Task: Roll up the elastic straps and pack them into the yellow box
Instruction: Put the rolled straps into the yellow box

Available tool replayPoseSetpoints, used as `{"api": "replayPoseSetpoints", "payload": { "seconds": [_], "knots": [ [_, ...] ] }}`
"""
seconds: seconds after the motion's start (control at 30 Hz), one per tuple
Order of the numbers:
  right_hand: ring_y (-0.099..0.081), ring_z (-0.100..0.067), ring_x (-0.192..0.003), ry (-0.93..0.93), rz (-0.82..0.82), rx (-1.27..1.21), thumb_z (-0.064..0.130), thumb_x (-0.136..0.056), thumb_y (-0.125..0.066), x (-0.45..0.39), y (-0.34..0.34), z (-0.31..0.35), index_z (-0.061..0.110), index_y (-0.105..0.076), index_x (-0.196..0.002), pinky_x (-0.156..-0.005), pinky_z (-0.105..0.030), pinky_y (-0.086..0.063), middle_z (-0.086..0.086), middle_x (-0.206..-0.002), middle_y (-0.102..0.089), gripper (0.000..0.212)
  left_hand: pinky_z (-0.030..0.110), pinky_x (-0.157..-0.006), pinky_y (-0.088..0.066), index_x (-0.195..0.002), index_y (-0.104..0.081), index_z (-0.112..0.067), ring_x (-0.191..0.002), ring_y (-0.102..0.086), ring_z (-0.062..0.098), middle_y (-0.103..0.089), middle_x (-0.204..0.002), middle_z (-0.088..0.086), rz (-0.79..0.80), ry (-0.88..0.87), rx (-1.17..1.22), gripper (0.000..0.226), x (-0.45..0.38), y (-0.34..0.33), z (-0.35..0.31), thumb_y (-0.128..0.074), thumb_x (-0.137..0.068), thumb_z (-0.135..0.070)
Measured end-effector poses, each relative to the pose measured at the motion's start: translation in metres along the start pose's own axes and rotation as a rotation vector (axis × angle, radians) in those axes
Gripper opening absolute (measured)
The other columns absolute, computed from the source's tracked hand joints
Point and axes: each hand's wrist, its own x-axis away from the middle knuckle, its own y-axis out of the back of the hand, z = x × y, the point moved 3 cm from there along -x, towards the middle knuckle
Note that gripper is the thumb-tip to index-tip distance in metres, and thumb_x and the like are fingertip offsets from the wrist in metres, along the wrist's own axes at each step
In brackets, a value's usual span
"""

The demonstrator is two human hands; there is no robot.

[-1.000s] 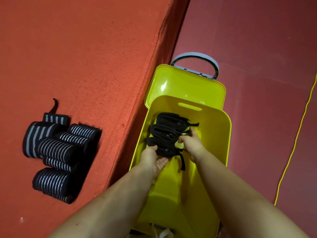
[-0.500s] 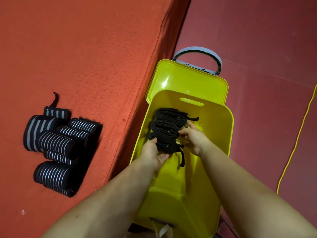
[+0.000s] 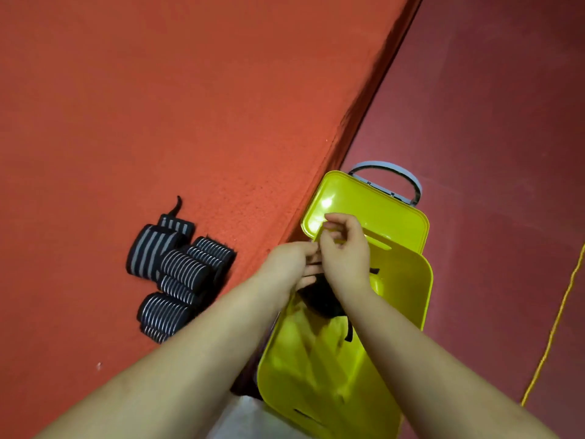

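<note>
The yellow box [image 3: 408, 299] stands open on the floor beside the red mat, its lid [image 3: 380, 213] tipped back with a grey handle [image 3: 389, 169]. A bundle of black straps [image 3: 319, 301] lies inside, mostly hidden by my hands. My left hand [image 3: 289, 261] is over the box's left rim, its fingertips hidden behind my right hand, right by the bundle. My right hand [image 3: 346, 248] hovers above the straps with fingers loosely curled and nothing visible in them. Several rolled black-and-white striped straps [image 3: 177, 274] lie on the mat to the left.
The red mat [image 3: 190, 106] fills the left side, and its raised edge [image 3: 357, 128] runs diagonally down to the box. Dark red floor [image 3: 506, 122] lies to the right, with a yellow cord [image 3: 557, 321] across it. Something white [image 3: 253, 419] shows below the box.
Both hands have lifted off the black bundle and moved up toward the box's far left rim, now close together. The view has tilted, so the box sits lower in frame.
</note>
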Motion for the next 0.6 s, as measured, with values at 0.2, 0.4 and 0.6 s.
{"api": "replayPoseSetpoints", "payload": {
  "seconds": [0.2,0.4,0.6],
  "knots": [
    [-0.053,-0.003,-0.074,0.149,0.354,0.105,0.002,-0.083,-0.055,0.004,-0.104,0.044,0.024,-0.057,-0.097,-0.073,-0.008,-0.040,0.013,-0.082,-0.057,0.025,0.021,-0.068,-0.045,-0.108,-0.058,-0.015,-0.073,-0.056,0.010,-0.061,-0.083,-0.002,-0.387,-0.120,0.224,0.019,0.029,0.144,-0.023,-0.042,-0.097,-0.017],
    [-0.060,-0.012,-0.087,0.125,0.614,0.283,0.007,-0.087,-0.054,0.022,-0.215,0.040,0.017,-0.067,-0.104,-0.081,-0.019,-0.044,0.002,-0.092,-0.066,0.023,0.019,-0.061,-0.040,-0.093,-0.056,-0.014,-0.066,-0.048,0.008,-0.055,-0.078,-0.002,-0.697,-0.047,0.572,0.010,0.032,0.268,0.023,-0.046,-0.094,-0.016],
    [-0.055,-0.022,-0.119,0.087,0.857,0.726,0.031,-0.090,-0.060,0.010,-0.279,0.025,0.021,-0.052,-0.133,-0.101,-0.035,-0.043,-0.003,-0.132,-0.058,0.045,0.027,-0.088,-0.044,-0.117,-0.057,-0.008,-0.105,-0.057,0.021,-0.061,-0.112,0.006,-0.600,0.132,0.755,0.025,0.002,0.293,0.061,-0.048,-0.095,-0.018]
  ]
}}
